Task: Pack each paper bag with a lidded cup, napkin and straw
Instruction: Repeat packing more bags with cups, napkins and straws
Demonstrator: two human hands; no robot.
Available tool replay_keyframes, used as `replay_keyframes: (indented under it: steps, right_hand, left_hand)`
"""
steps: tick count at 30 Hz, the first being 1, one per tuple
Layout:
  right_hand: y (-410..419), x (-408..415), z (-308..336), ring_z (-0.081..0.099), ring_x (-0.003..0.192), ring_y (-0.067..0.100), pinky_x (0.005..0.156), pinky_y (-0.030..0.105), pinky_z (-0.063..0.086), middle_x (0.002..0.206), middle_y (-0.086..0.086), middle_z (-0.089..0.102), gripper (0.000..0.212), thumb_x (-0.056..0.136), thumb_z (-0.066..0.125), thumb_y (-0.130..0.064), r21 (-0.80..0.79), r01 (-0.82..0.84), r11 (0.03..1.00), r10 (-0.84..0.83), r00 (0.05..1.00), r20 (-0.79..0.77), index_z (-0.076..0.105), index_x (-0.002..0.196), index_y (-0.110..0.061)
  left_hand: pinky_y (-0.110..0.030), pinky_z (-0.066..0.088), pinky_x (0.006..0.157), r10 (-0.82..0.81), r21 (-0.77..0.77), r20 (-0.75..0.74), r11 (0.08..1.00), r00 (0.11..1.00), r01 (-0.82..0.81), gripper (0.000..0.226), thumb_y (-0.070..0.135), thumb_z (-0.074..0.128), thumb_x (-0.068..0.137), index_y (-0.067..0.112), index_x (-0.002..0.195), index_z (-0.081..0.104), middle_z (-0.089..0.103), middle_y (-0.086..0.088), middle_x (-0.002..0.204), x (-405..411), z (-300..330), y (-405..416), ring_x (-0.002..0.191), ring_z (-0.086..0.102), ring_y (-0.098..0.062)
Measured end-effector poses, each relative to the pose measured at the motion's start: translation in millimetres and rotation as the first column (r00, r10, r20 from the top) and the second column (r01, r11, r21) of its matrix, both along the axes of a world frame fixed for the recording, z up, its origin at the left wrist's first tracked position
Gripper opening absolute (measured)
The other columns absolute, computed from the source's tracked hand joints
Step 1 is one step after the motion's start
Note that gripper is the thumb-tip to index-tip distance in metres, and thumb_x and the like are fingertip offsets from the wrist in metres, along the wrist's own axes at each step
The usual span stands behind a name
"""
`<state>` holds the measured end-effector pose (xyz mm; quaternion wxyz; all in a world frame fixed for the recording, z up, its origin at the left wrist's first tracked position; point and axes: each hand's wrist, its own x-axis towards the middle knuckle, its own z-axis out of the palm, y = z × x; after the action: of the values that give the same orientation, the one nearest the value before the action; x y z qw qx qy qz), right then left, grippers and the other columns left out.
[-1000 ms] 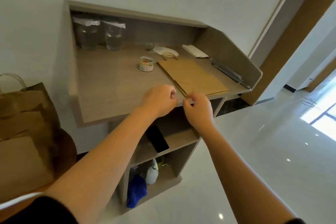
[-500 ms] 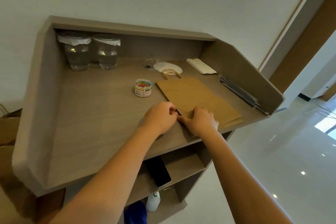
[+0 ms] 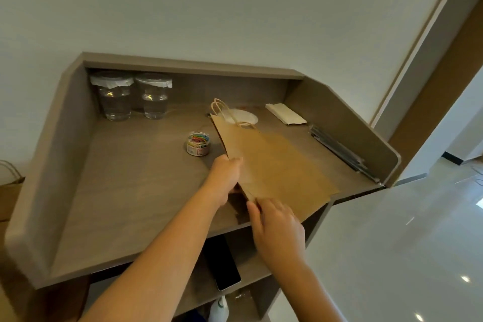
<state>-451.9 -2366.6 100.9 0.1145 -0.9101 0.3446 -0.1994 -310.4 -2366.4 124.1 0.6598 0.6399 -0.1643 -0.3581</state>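
A grey-brown laminate counter (image 3: 125, 191) with raised side walls is set against a plain pale wall, above open shelves where a dark phone (image 3: 222, 264) lies. On its right half a flat, folded kraft paper bag (image 3: 277, 167) is found, matte and creased, its long axis running from the twisted paper handles (image 3: 222, 110) at the far end to the folded base at the near edge. Its left long edge is gripped by the left hand (image 3: 224, 178), fingers curled round the paper and lifting that side slightly; the right hand (image 3: 277, 230) is laid at the near corner, just below, with fingers extended and nothing visibly clasped, though the fingertips are partly hidden. Both hands are at the bag's near end, so opening it would be judged the step in hand, with the mouth lying away from the fingers. Two clear lidded cups (image 3: 130, 97) stand at the far left, well apart; a white folded napkin (image 3: 285, 114) and dark wrapped straws (image 3: 339, 150) lie along the right wall. A small tub of coloured clips (image 3: 198, 143) sits just left of the bag.
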Motion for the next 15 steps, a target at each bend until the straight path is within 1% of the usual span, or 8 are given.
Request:
replay_keyframes:
  steps: [2, 3, 5, 7, 10, 12, 14, 15]
  right_hand:
    - [0, -4, 1, 0.055, 0.078, 0.004, 0.072, 0.019, 0.044, 0.086, -0.011, 0.06, 0.034, 0.096, 0.035, -0.049, 0.259, -0.023, 0.966, -0.01, 0.992, 0.126, 0.059, 0.086, -0.027]
    - [-1, -5, 5, 0.055, 0.07, 0.005, 0.067, 0.021, 0.044, 0.077, -0.009, 0.059, 0.033, 0.096, 0.038, -0.047, 0.391, -0.051, 0.919, -0.041, 0.974, 0.224, 0.058, 0.08, -0.025]
    - [-1, -6, 19, 0.05, 0.058, 0.005, 0.058, 0.019, 0.039, 0.066, -0.006, 0.054, 0.031, 0.096, 0.042, -0.041, 0.517, -0.134, 0.845, -0.084, 0.923, 0.377, 0.056, 0.075, -0.022]
    - [4, -4, 32, 0.054, 0.063, 0.004, 0.061, 0.019, 0.042, 0.072, -0.007, 0.057, 0.025, 0.096, 0.042, -0.039, 0.576, -0.234, 0.784, -0.077, 0.883, 0.463, 0.057, 0.084, -0.023]
    - [22, 4, 51, 0.058, 0.083, 0.008, 0.076, 0.027, 0.05, 0.09, -0.007, 0.059, 0.025, 0.094, 0.043, -0.043, 0.644, -0.362, 0.674, -0.06, 0.842, 0.536, 0.055, 0.104, -0.023]
    - [43, 9, 62, 0.058, 0.084, 0.01, 0.072, 0.028, 0.052, 0.093, -0.005, 0.056, 0.035, 0.093, 0.044, -0.047, 0.709, -0.41, 0.574, -0.068, 0.839, 0.54, 0.049, 0.115, -0.021]
    - [69, 11, 67, 0.059, 0.086, 0.013, 0.072, 0.03, 0.054, 0.095, -0.003, 0.055, 0.041, 0.09, 0.045, -0.052, 0.766, -0.448, 0.46, -0.058, 0.846, 0.53, 0.045, 0.119, -0.023]
    - [83, 11, 67, 0.059, 0.088, 0.014, 0.073, 0.032, 0.054, 0.098, -0.002, 0.055, 0.048, 0.086, 0.045, -0.057, 0.786, -0.459, 0.414, -0.031, 0.856, 0.516, 0.044, 0.121, -0.024]
  left_hand:
    - [-0.038, 0.047, 0.093, 0.038, 0.001, 0.066, 0.999, 0.997, -0.038, 0.028, 0.022, 0.043, 0.099, 0.011, 0.123, 0.054, 0.063, -0.005, 0.115, -6, -6, 9, 0.105, 0.058, -0.022]
    - [-0.04, 0.045, 0.098, 0.04, -0.015, 0.085, 0.999, 0.996, -0.039, 0.026, 0.023, 0.043, 0.1, 0.013, 0.121, 0.054, 0.062, -0.004, 0.117, -12, -8, 17, 0.108, 0.057, -0.022]
    - [-0.04, 0.046, 0.099, 0.027, -0.066, 0.118, 0.998, 0.993, -0.02, 0.021, 0.023, 0.042, 0.1, 0.019, 0.116, 0.055, 0.064, -0.001, 0.115, -28, -10, 39, 0.107, 0.06, -0.019]
    - [-0.034, 0.049, 0.096, 0.017, -0.145, 0.167, 0.989, 0.986, 0.008, 0.023, 0.022, 0.041, 0.101, 0.021, 0.115, 0.058, 0.067, 0.002, 0.112, -46, -11, 67, 0.106, 0.063, -0.014]
    - [-0.016, 0.049, 0.086, 0.048, -0.269, 0.281, 0.963, 0.958, 0.03, 0.025, 0.021, 0.04, 0.098, 0.019, 0.114, 0.06, 0.07, 0.009, 0.103, -73, -16, 114, 0.1, 0.063, -0.003]
    - [-0.012, 0.046, 0.072, 0.128, -0.208, 0.394, 0.977, 0.91, -0.048, 0.03, 0.032, 0.041, 0.092, 0.015, 0.105, 0.062, 0.069, 0.012, 0.081, -86, -24, 147, 0.078, 0.063, 0.001]
    - [-0.014, 0.039, 0.054, 0.207, -0.104, 0.43, 0.978, 0.879, -0.18, 0.032, 0.037, 0.041, 0.089, 0.012, 0.086, 0.06, 0.056, 0.011, 0.053, -97, -33, 182, 0.049, 0.05, 0.001]
    - [-0.013, 0.036, 0.05, 0.238, -0.045, 0.44, 0.969, 0.866, -0.243, 0.032, 0.039, 0.041, 0.088, 0.012, 0.078, 0.056, 0.051, 0.011, 0.047, -102, -37, 200, 0.044, 0.046, 0.0]
